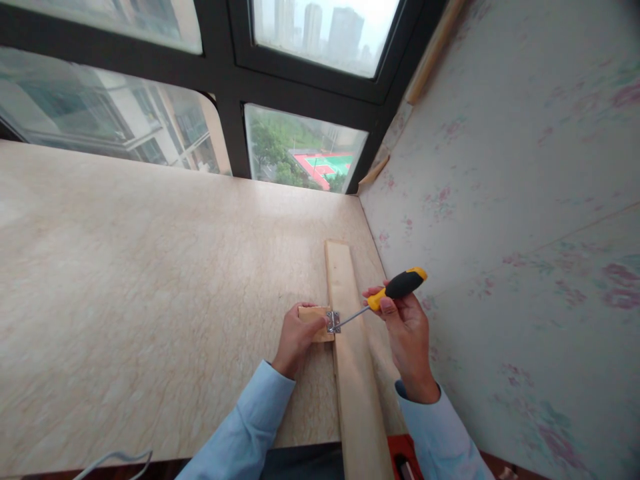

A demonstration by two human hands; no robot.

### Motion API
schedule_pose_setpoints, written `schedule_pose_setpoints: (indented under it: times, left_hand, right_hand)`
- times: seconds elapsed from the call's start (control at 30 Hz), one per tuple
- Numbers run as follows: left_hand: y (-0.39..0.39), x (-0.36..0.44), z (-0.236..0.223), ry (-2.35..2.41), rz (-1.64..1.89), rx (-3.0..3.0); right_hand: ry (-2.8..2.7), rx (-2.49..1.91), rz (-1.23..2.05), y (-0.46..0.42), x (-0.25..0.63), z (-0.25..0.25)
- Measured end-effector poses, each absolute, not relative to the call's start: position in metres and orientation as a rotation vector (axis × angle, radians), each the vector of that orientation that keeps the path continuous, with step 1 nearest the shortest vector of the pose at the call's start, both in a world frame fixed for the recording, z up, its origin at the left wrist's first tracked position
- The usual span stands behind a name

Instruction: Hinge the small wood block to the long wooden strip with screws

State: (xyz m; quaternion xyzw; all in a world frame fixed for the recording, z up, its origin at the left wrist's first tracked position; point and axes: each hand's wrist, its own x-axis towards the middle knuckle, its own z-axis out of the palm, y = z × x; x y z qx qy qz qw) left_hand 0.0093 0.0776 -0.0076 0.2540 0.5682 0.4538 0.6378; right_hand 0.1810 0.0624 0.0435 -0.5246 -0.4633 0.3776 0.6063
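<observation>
A long pale wooden board (354,353) lies lengthwise on the sill and juts past its front edge. Against its left side sits a small wooden block (323,337). A silver metal hinge (333,321) spans the joint between the two. My left hand (301,337) is closed around the block, thumb on top near the hinge. My right hand (406,327) grips a screwdriver (406,283) by its yellow and black handle. The shaft slants down to the left, and its tip meets the hinge. Whether a screw sits under the tip is too small to tell.
The marbled sill (150,287) stretches left and back to a dark window frame (310,87). A floral papered wall (525,220) rises close on the right. A pale cable (117,456) hangs at the front left edge. Below the board is a red case (403,453), partly hidden.
</observation>
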Motion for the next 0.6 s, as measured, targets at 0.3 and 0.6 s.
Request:
schedule_pose_setpoints:
  times: [0.3,0.6]
  left_hand:
    - [0.078,0.007,-0.018,1.276,1.041,0.640]
    - [0.077,0.008,-0.014,1.279,1.055,0.619]
  right_hand:
    - [-1.287,-1.186,0.840,0.046,0.167,0.056]
    - [-1.495,-1.425,0.496,0.046,0.159,0.055]
